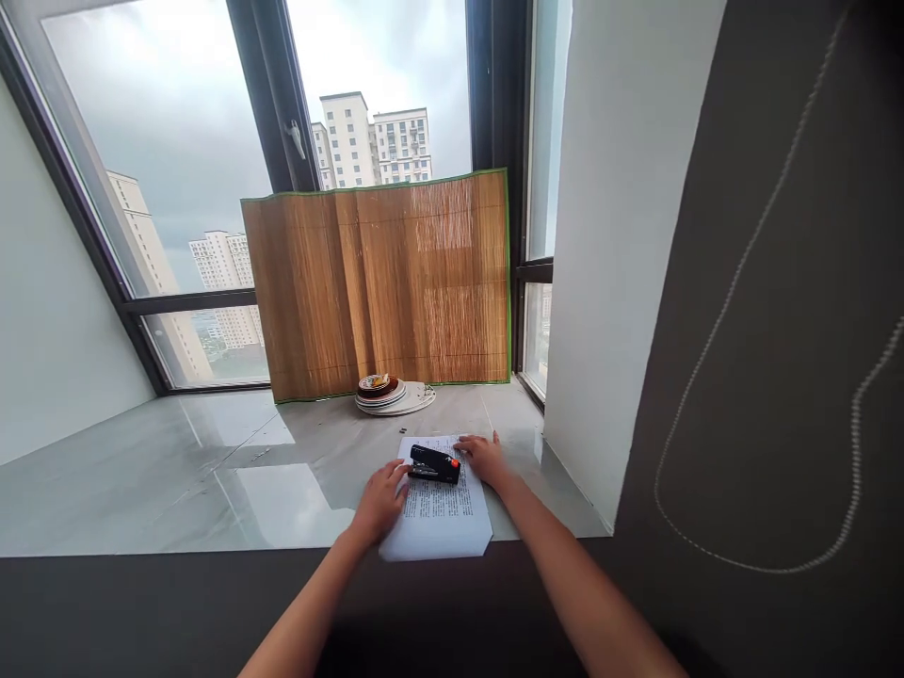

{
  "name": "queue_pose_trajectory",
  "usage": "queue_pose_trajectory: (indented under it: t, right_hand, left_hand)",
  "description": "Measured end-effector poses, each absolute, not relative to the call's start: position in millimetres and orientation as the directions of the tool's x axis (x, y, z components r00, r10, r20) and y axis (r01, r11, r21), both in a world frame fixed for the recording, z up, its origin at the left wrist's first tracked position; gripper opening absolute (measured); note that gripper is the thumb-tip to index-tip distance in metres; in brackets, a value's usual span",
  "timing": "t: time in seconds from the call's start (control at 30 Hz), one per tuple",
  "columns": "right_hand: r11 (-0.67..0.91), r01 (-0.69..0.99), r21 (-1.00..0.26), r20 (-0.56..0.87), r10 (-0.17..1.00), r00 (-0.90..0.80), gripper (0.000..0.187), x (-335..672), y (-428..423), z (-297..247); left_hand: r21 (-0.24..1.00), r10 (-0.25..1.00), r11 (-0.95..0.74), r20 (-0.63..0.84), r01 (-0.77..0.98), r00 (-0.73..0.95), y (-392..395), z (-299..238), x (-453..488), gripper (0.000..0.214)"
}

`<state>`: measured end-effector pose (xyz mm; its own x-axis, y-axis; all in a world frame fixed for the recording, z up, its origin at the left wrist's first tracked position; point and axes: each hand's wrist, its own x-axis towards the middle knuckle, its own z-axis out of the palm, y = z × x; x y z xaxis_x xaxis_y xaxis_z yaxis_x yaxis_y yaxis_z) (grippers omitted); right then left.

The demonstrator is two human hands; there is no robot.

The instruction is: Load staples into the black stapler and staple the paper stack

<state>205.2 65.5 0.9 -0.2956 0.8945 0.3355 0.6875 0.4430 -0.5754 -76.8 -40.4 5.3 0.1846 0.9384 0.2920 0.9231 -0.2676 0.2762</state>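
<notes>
A black stapler (433,464) with an orange-red spot at its right end lies across a printed sheet of paper (442,507) on the window sill. My left hand (381,499) rests along the paper's left edge, fingers stretched out, their tips close to the stapler's left end. Whether they touch it I cannot tell. On the opposite side my right hand (486,460) lies on the paper's upper right edge with its fingers spread. Neither hand has anything in its grasp. The paper's near end sticks out over the sill's front edge.
Behind the paper stands a stack of plates (395,403). A brown bamboo mat (395,292) with green edging leans against the window (176,141). The pale, glossy sill (169,471) ends at a white wall (614,235) on the right. A beaded cord (734,273) hangs farther right.
</notes>
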Motion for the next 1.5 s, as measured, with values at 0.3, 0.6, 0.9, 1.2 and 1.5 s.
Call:
queue_pose_trajectory:
  t: [0.3,0.6,0.9,1.2,1.5]
  right_hand:
    - [0.286,0.257,-0.923,0.332,0.93,0.159,0.05,241,79,15]
    - [0.246,0.055,-0.968,0.218,0.927,-0.306,0.057,257,68,15]
    - [0.422,0.078,-0.903,0.359,0.842,-0.402,0.057,264,50,12]
    - [0.678,0.224,-0.7,0.516,0.697,-0.497,0.033,261,50,7]
    - [0.674,0.281,-0.684,0.559,0.73,-0.392,0.011,265,50,6]
  left_hand:
    - [0.232,0.983,-0.08,0.18,0.969,0.038,-43,15,-2,0.059]
    - [0.255,0.982,-0.061,0.19,0.965,0.011,-41,19,18,0.059]
    - [0.333,0.97,-0.132,0.236,0.934,0.053,-41,11,13,0.051]
    - [0.525,0.961,-0.197,0.269,0.828,0.059,-24,-6,2,0.072]
    - [0.524,0.965,-0.179,0.257,0.833,0.046,-25,-1,4,0.065]
